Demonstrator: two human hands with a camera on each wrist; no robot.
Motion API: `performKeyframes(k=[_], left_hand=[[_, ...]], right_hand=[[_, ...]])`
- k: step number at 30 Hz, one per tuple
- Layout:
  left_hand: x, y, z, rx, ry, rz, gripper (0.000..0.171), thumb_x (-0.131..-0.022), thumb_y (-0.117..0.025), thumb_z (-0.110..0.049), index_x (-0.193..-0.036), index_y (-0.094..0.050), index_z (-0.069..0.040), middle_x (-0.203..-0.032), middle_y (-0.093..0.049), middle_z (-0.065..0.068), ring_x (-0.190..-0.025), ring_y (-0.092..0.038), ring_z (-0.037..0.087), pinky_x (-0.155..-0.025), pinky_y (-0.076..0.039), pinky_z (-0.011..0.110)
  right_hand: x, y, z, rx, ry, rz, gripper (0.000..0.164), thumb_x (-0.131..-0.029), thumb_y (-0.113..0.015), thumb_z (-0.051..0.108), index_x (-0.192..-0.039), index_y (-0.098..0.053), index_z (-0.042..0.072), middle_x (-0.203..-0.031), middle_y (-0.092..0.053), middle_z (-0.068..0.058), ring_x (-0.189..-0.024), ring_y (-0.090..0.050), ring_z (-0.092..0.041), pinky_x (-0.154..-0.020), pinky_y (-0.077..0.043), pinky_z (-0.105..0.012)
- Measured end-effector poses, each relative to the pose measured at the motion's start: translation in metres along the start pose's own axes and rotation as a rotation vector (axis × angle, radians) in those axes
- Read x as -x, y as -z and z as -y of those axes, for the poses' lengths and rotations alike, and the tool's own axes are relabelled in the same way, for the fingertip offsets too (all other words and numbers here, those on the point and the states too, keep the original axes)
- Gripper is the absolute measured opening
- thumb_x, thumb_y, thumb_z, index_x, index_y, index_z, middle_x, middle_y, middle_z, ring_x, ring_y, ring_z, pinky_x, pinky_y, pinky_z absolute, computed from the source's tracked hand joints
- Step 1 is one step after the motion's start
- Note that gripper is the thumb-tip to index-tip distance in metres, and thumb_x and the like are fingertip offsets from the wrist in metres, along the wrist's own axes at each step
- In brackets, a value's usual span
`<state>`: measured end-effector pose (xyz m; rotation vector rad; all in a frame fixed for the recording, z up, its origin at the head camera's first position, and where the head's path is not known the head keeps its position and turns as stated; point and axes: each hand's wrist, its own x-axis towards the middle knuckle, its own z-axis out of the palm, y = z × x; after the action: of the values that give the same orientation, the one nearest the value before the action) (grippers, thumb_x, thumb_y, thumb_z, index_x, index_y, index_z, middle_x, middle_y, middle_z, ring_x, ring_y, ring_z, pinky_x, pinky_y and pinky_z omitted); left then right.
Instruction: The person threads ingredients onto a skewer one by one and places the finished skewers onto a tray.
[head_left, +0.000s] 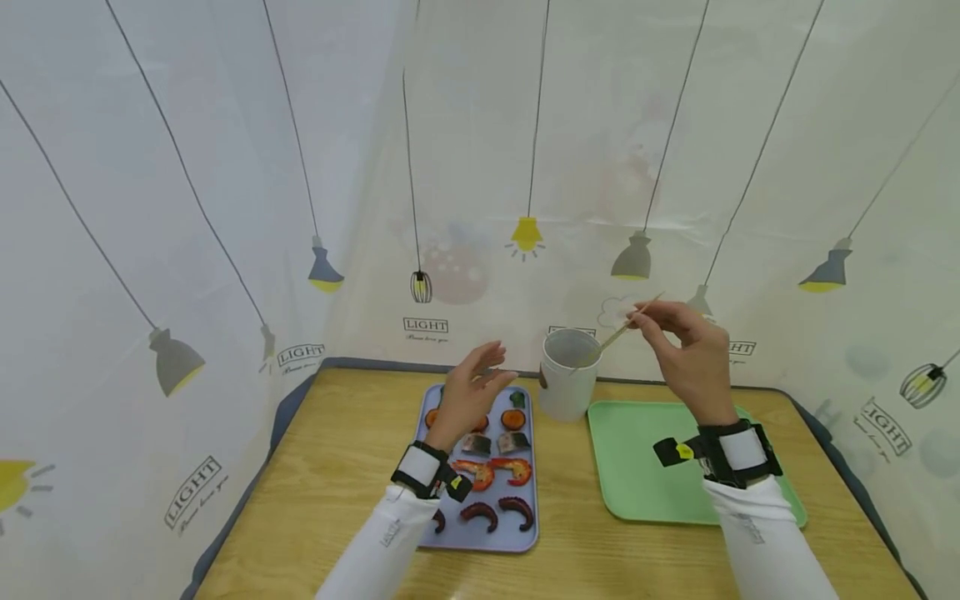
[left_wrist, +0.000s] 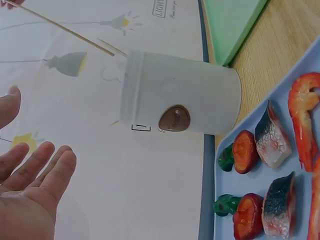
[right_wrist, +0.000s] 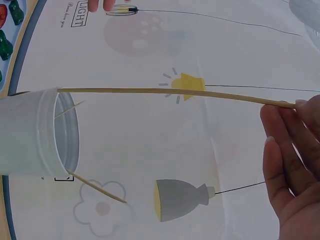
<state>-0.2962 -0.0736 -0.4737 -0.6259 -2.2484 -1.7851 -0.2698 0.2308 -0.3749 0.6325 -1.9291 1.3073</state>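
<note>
Pinching a stick (right_wrist: pixel 150 91) near its upper end, the right hand (head_left: pixel 693 358) slants it toward the mouth of the cup (head_left: pixel 566 392) by the tabletop's (head_left: pixel 345 467) back edge. The left hand (head_left: pixel 468 400), fingers loosely extended, is raised left of the cup, near the blue tray (head_left: pixel 487 542).

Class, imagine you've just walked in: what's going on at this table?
A person's right hand pinches a thin stick by the mouth of a white cup, where other sticks poke out. The left hand is raised near a lilac tray, holding nothing. Prawns, fish pieces and dark tentacles lie in rows on it. A green tray lies to the right.
</note>
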Motion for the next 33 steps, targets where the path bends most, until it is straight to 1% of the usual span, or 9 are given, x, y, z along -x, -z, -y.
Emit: performKeyframes(k=[3, 8, 10, 13, 15, 18, 24, 30, 33], left_hand=[[0.01, 0.003, -0.009, 0.027, 0.023, 0.015, 0.051, -0.098, -0.071, -0.024, -0.146, -0.054, -0.018, -0.143, -0.061, 0.007, -0.132, -0.06, 0.026, -0.109, -0.053, 0.035], [0.024, 0.0, -0.022, 0.054, 0.022, 0.046, 0.049, -0.098, -0.071, -0.026, -0.144, -0.056, -0.019, -0.142, -0.063, 0.008, -0.131, -0.061, 0.026, -0.106, -0.055, 0.035], [0.028, -0.004, -0.026, 0.068, 0.005, 0.065, 0.048, -0.098, -0.071, -0.023, -0.143, -0.057, -0.017, -0.141, -0.063, 0.012, -0.13, -0.062, 0.028, -0.104, -0.056, 0.033], [0.034, -0.012, -0.031, 0.102, -0.01, 0.098, 0.045, -0.098, -0.071, -0.02, -0.141, -0.06, -0.013, -0.138, -0.065, 0.014, -0.126, -0.064, 0.028, -0.101, -0.058, 0.029], [0.037, -0.019, -0.032, 0.135, -0.013, 0.119, 0.042, -0.097, -0.071, -0.017, -0.138, -0.062, -0.011, -0.134, -0.066, 0.016, -0.124, -0.065, 0.029, -0.099, -0.058, 0.029], [0.041, -0.03, -0.034, 0.165, 0.004, 0.152, 0.038, -0.097, -0.072, -0.016, -0.134, -0.066, -0.012, -0.128, -0.07, 0.014, -0.12, -0.067, 0.029, -0.099, -0.059, 0.029], [0.05, -0.041, -0.038, 0.14, 0.031, 0.197, 0.03, -0.098, -0.071, -0.019, -0.128, -0.07, -0.019, -0.122, -0.072, 0.01, -0.112, -0.069, 0.023, -0.094, -0.06, 0.028], [0.054, -0.045, -0.041, 0.206, 0.043, 0.19, 0.021, -0.097, -0.071, -0.012, -0.117, -0.072, -0.007, -0.11, -0.073, 0.019, -0.095, -0.075, 0.022, -0.083, -0.064, 0.032], [0.055, -0.045, -0.04, 0.239, 0.044, 0.175, 0.018, -0.097, -0.071, -0.01, -0.113, -0.071, -0.003, -0.107, -0.072, 0.023, -0.09, -0.075, 0.017, -0.08, -0.065, 0.034]], right_hand=[[0.001, 0.001, 0.007, -0.02, -0.001, 0.017, 0.018, -0.093, -0.068, -0.009, -0.11, -0.072, -0.005, -0.106, -0.077, -0.006, -0.094, -0.072, -0.002, -0.088, -0.056, -0.013], [0.009, -0.009, 0.009, -0.014, -0.008, 0.09, 0.023, -0.092, -0.069, -0.009, -0.11, -0.074, 0.003, -0.105, -0.077, -0.008, -0.091, -0.072, -0.001, -0.087, -0.056, -0.011], [0.013, -0.015, 0.009, -0.016, -0.014, 0.124, 0.024, -0.091, -0.07, -0.01, -0.111, -0.074, 0.003, -0.103, -0.076, -0.015, -0.09, -0.072, -0.001, -0.087, -0.055, -0.01], [0.02, -0.025, 0.009, -0.032, -0.026, 0.167, 0.025, -0.091, -0.07, -0.01, -0.112, -0.074, 0.004, -0.1, -0.076, -0.017, -0.089, -0.072, -0.002, -0.086, -0.055, -0.01], [0.025, -0.032, 0.009, -0.042, -0.041, 0.193, 0.025, -0.091, -0.07, -0.009, -0.112, -0.074, 0.005, -0.098, -0.077, -0.015, -0.088, -0.072, -0.004, -0.085, -0.055, -0.011], [0.033, -0.04, 0.01, -0.047, -0.069, 0.232, 0.022, -0.094, -0.07, -0.004, -0.112, -0.074, 0.008, -0.098, -0.078, -0.011, -0.088, -0.073, -0.005, -0.084, -0.056, -0.013], [0.045, -0.055, 0.013, -0.015, -0.114, 0.323, 0.019, -0.097, -0.069, 0.004, -0.114, -0.074, 0.01, -0.101, -0.079, -0.005, -0.09, -0.073, -0.007, -0.081, -0.058, -0.018], [0.049, -0.062, 0.018, -0.021, -0.127, 0.363, 0.02, -0.098, -0.069, 0.007, -0.117, -0.074, 0.012, -0.102, -0.079, -0.004, -0.091, -0.074, -0.012, -0.079, -0.059, -0.023], [0.05, -0.063, 0.019, -0.039, -0.14, 0.371, 0.02, -0.099, -0.068, 0.006, -0.118, -0.073, 0.01, -0.102, -0.079, -0.005, -0.09, -0.075, -0.013, -0.081, -0.06, -0.024]])
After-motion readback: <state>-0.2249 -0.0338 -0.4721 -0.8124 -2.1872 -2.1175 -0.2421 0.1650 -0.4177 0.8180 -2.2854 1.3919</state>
